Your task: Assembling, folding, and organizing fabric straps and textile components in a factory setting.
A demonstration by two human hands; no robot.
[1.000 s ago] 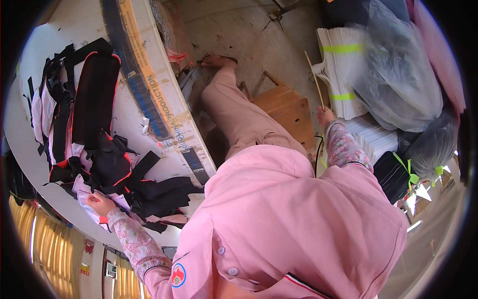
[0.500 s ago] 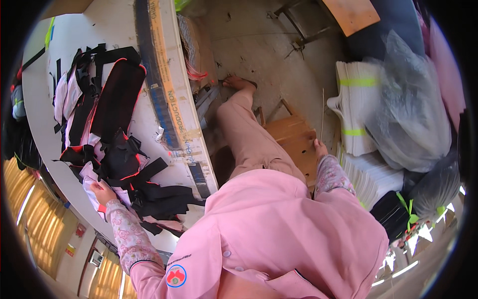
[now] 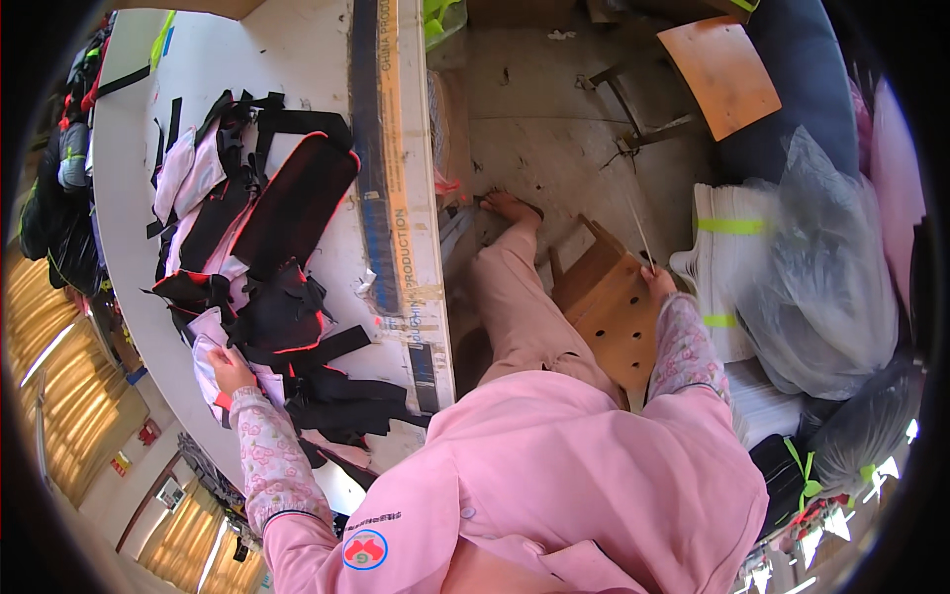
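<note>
A clear plastic bag (image 3: 821,287) and stacks of white sheets (image 3: 714,259) with yellow-green bands sit at the right, by a wooden stool (image 3: 609,317) on the concrete floor (image 3: 539,109). The white surface (image 3: 297,59) carries black and red fabric pieces (image 3: 272,257). The left hand (image 3: 230,368) lies on a white piece (image 3: 203,342), fingers pressed together. The right hand (image 3: 657,282) pinches a thin stick (image 3: 633,220) above the stool.

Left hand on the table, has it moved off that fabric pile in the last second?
No. The left hand stays on the black fabric pile.
</note>
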